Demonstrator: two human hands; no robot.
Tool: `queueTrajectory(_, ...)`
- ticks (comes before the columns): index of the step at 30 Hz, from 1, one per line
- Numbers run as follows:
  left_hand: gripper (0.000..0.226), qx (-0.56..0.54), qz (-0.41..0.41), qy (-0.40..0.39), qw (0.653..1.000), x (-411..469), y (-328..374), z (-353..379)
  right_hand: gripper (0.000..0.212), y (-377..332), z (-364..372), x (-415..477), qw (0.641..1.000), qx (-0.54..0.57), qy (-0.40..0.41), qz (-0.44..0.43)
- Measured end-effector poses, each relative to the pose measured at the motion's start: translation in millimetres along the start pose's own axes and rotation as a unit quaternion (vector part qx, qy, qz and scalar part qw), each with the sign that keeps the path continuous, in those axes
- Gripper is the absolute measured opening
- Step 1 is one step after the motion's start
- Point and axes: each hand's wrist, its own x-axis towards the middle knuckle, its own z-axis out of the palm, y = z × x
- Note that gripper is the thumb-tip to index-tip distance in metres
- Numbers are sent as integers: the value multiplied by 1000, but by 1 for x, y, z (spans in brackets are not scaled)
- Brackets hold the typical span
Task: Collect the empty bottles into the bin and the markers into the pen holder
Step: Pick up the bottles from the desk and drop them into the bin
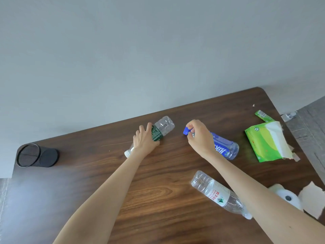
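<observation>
Three empty plastic bottles lie on their sides on the dark wooden table (158, 199). My left hand (145, 140) wraps the middle of the green-label bottle (162, 128), whose white cap points toward me. My right hand (198, 136) pinches the neck of the blue-label bottle (224, 147) just behind its blue cap. A third bottle with a red-and-white label (217, 192) lies nearer me, partly under my right forearm. A black mesh pen holder (37, 155) lies tipped over at the table's far left corner. No markers or bin are in view.
A green pack of tissues (267, 141) sits at the right, a small green wrapper (263, 116) behind it. A toilet paper roll (288, 198) and torn paper (313, 199) lie at the right edge. A grey wall backs the table.
</observation>
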Motion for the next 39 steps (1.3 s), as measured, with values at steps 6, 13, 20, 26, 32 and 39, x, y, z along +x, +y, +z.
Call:
queueTrajectory(6,66,-119,-49,-6,992,-34,8,-7,90,29,-14,-5,987,-160,-18,10)
queueTrajectory(13,64,-154,-82,-14,985,-74,1,-3,124,63,-27,-24,946,-301,-103,59)
queueTrajectory(20,64,-175,-108,-13,979,-104,-2,-1,89,65,-21,-39,946,-306,-87,57)
queueTrajectory(26,64,-198,-130,-7,971,-120,-14,-6,75,31,-5,-46,965,-250,-66,28)
queueTrajectory(32,63,-230,-166,24,959,-142,-46,-23,73,-26,25,-53,983,-177,-55,-7)
queueTrajectory(39,59,-273,-224,84,932,-186,-114,-41,72,-103,80,-71,986,-123,-84,-78)
